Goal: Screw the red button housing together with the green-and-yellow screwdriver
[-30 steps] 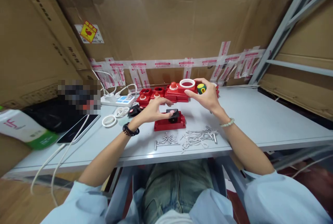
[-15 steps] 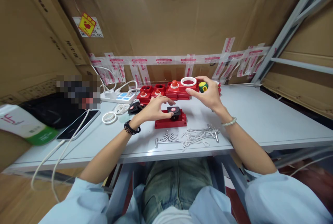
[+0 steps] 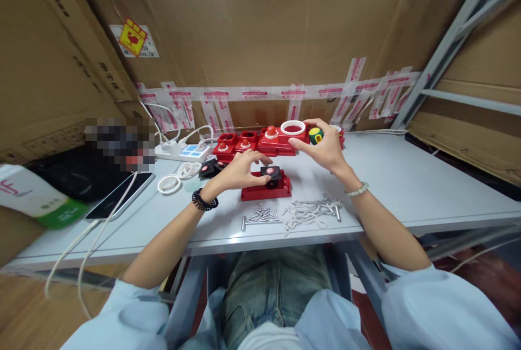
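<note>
Left hand [image 3: 238,172]: resting, fingers curled, on a flat red rectangular plastic base [image 3: 266,188] lying on the grey table [image 3: 407,187]; fingertips are touching the black plastic block with a red round button [image 3: 271,172] sitting on top of it. The base's long axis is running left to right across the person's front, its top facing up.

Right hand [image 3: 325,149]: raised just beyond and to the right of the base, fingers closing around a green-and-yellow screwdriver handle [image 3: 315,135]; its shaft is hidden, so its direction cannot be told.

Just beyond both hands: a row of red plastic housings [image 3: 260,141], one bearing a white plastic ring [image 3: 292,127].

Nearer the person than the base: a heap of loose silver metal screws [image 3: 293,212].

Left of the left hand: white plastic rings [image 3: 169,183].
</note>
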### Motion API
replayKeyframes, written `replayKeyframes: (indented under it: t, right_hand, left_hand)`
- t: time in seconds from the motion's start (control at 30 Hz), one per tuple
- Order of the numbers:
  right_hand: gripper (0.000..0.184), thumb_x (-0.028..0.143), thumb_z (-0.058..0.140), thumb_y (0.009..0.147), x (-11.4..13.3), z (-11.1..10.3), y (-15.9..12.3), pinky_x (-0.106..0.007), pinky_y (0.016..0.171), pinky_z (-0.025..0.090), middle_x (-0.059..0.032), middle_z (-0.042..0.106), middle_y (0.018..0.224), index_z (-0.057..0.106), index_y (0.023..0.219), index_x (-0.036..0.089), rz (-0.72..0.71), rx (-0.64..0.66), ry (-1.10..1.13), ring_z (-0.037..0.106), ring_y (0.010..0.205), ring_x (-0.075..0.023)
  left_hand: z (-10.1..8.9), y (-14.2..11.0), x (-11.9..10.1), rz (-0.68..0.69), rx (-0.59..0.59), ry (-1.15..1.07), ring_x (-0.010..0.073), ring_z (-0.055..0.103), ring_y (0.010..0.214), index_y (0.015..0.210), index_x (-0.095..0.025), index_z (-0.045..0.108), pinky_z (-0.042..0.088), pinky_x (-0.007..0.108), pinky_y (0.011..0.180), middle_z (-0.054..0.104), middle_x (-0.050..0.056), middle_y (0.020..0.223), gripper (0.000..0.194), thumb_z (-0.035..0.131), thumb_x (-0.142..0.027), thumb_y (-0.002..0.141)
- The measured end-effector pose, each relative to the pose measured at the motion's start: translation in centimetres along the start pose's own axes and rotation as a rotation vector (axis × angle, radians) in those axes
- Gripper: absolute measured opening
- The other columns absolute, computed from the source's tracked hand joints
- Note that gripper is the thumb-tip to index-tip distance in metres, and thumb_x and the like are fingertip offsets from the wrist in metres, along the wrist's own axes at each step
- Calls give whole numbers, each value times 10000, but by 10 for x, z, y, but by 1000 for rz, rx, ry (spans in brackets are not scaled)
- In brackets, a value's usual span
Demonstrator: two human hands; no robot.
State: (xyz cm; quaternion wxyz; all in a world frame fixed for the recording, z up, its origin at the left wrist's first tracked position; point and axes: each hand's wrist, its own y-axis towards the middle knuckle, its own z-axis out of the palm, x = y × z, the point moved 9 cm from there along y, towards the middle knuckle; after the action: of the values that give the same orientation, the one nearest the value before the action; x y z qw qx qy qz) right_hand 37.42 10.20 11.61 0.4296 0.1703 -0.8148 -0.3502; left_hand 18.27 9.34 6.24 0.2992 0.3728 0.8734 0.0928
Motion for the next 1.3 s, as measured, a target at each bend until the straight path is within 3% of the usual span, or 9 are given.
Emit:
replayKeyframes:
  t: [0.3,0.37,0.43,0.53,0.67,0.83,0.97,1.1,1.3]
  right_hand:
    - [549,550,788,599,1,3,-1,-415,826,527,-58,721,958,657,992,190,-3,24,51,660,859,-228]
    - [552,560,788,597,3,6,-3,-421,834,527,-57,721,964,657,992,198,5,37,60,658,868,-231]
    - [558,563,791,597,6,11,-6,-421,841,529,-61,720,988,656,999,200,9,67,92,661,889,-235]
    - [558,538,804,599,14,24,-14,-408,851,530,-69,717,1028,654,1013,196,5,147,162,667,925,-238]
    - [536,511,803,629,23,41,-24,-387,836,533,-67,718,1016,650,1028,187,-32,257,205,673,914,-229]
    - [594,504,772,682,35,45,-29,-429,930,510,-78,669,1171,608,1176,218,-183,327,175,633,1060,-244]
    - [388,443,715,762,52,47,-36,-479,1022,450,-75,601,1259,685,1102,259,-380,416,54,547,1201,-257]
    - [289,393,691,782,52,58,-45,-464,987,475,-83,566,1278,734,1036,261,-394,578,-16,540,1203,-260]
    - [263,374,683,777,44,65,-48,-461,991,460,-90,548,1275,757,997,249,-353,669,-104,541,1182,-264]
  left_hand:
    - [-10,-5,1,-17,-21,16,235,614,997,1026,-216,634,486,406,895,686,58,1075,331,690,-441,790]
    - [-24,-8,3,-51,-98,23,225,612,942,969,-201,601,492,390,863,668,62,1026,353,695,-482,777]
    - [-43,-13,4,-81,-248,34,223,607,928,969,-190,558,497,379,845,643,72,1019,393,702,-492,762]
    - [-55,-16,-2,-45,-375,23,244,591,1073,1138,-189,513,479,388,932,603,104,1187,492,688,-479,781]
    - [-34,-8,-14,43,-226,-24,269,573,1198,1332,-228,455,453,394,1013,572,104,1348,656,709,-486,785]
    - [-27,-8,-11,43,-173,-12,269,604,1149,1301,-229,488,463,397,993,613,89,1311,665,736,-515,755]
    - [-19,-12,-6,23,-71,22,278,616,1088,1254,-225,513,470,416,951,623,98,1261,651,748,-531,730]
    - [-12,-14,-6,10,-3,86,294,597,1102,1225,-224,514,425,460,983,618,98,1253,625,738,-538,733]
    - [-7,-14,-2,-36,39,160,315,574,1138,1223,-221,492,348,526,1030,603,102,1280,626,714,-558,745]
